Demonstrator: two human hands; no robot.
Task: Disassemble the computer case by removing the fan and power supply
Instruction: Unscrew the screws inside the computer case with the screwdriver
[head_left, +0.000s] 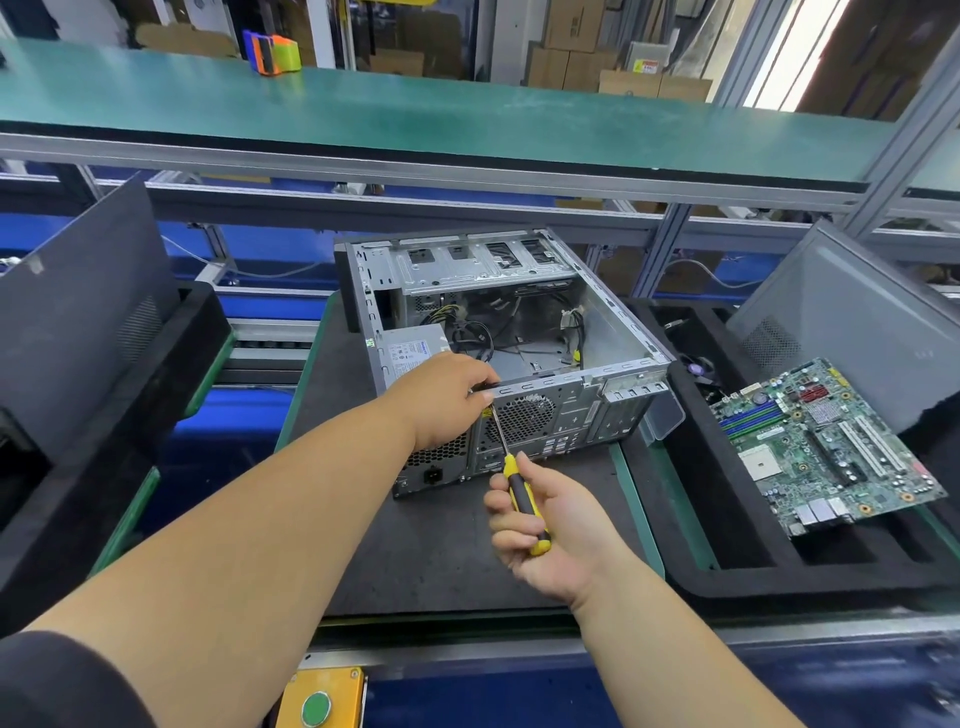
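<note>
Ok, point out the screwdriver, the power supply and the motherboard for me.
screwdriver (522, 503): head view, on its yellow-black handle.
power supply (410, 352): head view, on its labelled top face.
motherboard (826, 447): head view, on the board's middle.

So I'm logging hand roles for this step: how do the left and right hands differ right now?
The left hand grips the top rear edge of the computer case; the right hand holds the yellow-and-black screwdriver by its handle. The left reaches farther forward, onto the case; the right sits nearer the body, off the case. Both are bare, and both work at the case's rear panel, where the screwdriver's tip points beside the fan grille.
</note>
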